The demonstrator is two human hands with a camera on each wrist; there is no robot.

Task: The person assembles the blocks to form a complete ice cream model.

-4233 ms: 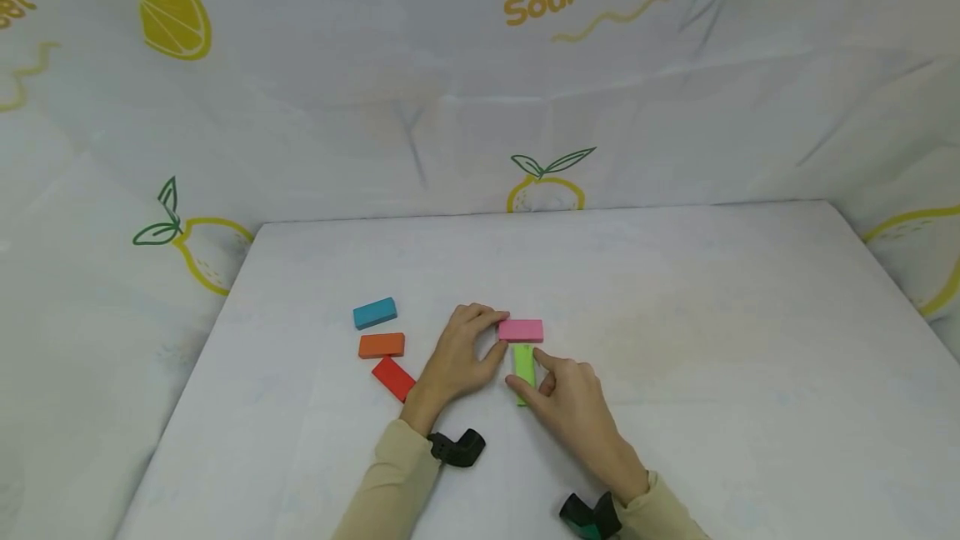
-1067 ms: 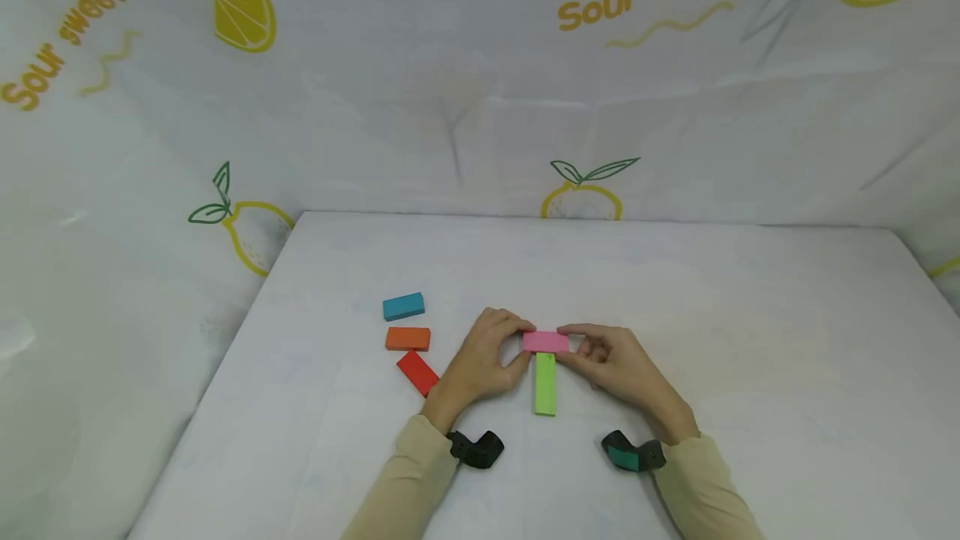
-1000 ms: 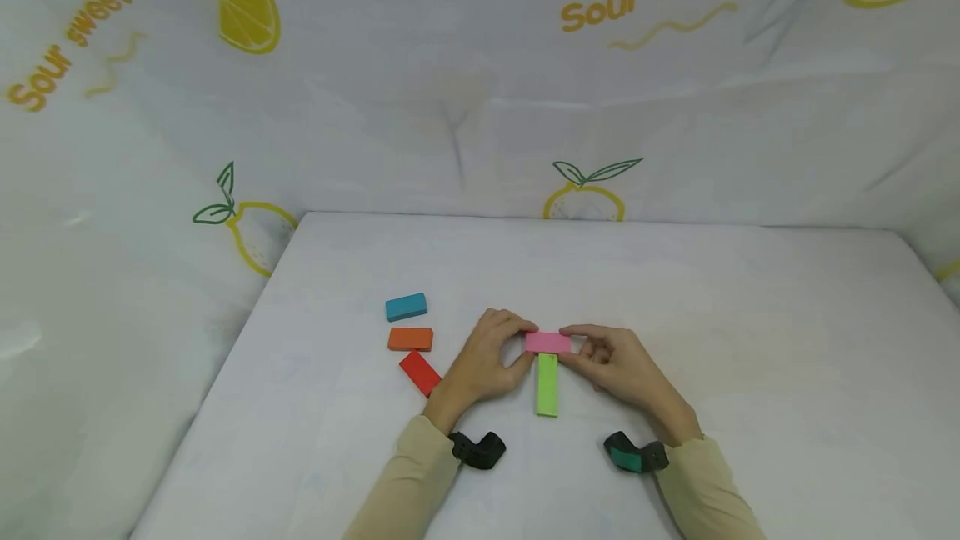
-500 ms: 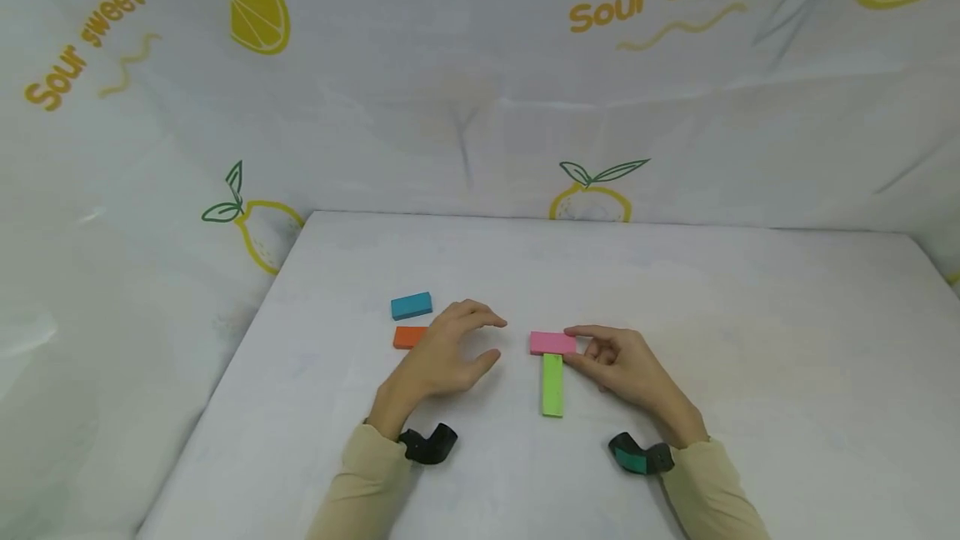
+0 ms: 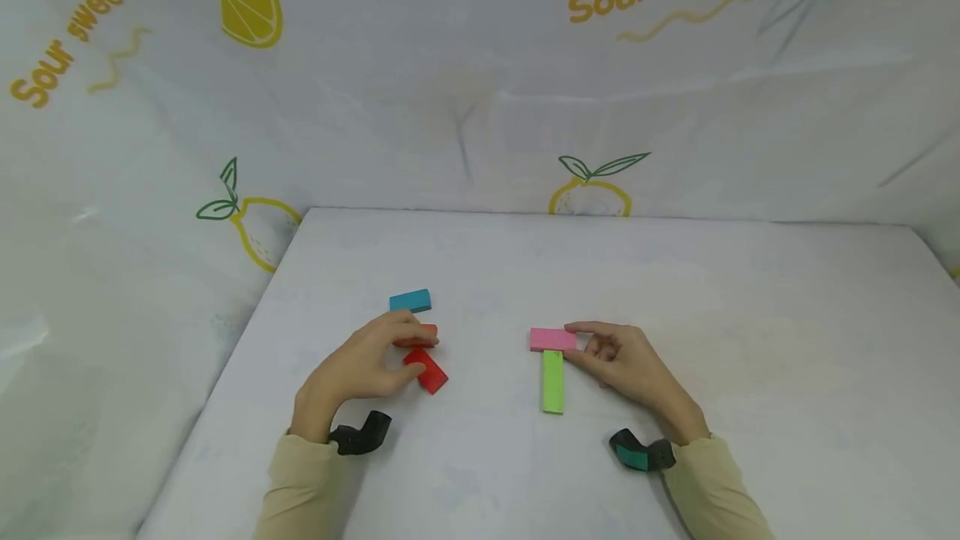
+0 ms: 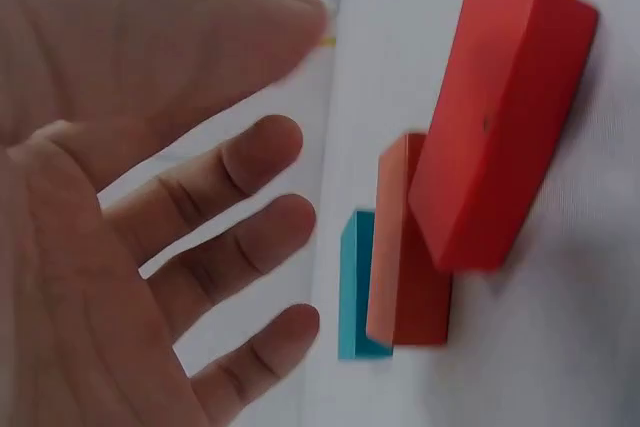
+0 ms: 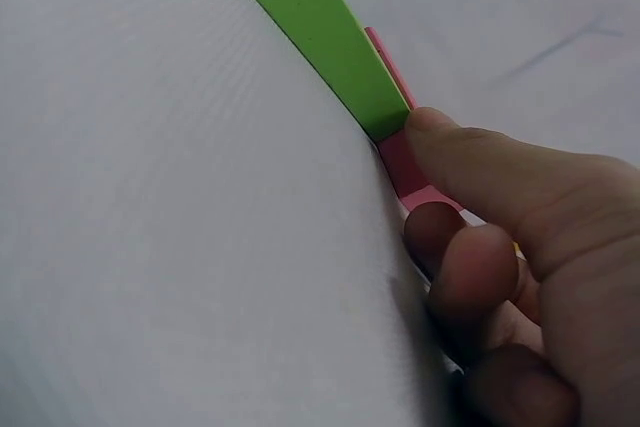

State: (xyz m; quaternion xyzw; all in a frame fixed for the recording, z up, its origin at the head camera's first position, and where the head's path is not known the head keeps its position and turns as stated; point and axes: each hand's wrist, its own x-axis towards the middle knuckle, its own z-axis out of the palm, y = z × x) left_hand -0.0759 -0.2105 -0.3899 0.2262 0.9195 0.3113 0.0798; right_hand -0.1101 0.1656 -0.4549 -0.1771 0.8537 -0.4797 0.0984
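In the head view my left hand [image 5: 360,365] hovers over the red block [image 5: 431,376] and the orange block [image 6: 420,297], which it partly hides. Its thumb and fingers are spread apart, and the left wrist view shows nothing between them. My right hand [image 5: 630,365] pinches the right end of the pink block [image 5: 549,339] between thumb and forefinger. That block lies crosswise at the far end of the green block [image 5: 552,386], forming a T. In the right wrist view the thumb is right at the corner where the pink and green blocks meet.
A blue block [image 5: 411,300] lies behind the orange one on the white table [image 5: 675,273]. Behind the table hangs a white cloth [image 5: 375,65] printed with lemons and lettering. A dark wrist camera [image 5: 362,433] sits on the left wrist, another [image 5: 641,451] on the right.
The right hand has gone from the green block to the pink block, now touching the green one. My left hand has let go of the pink block and moved left to the red and orange blocks.
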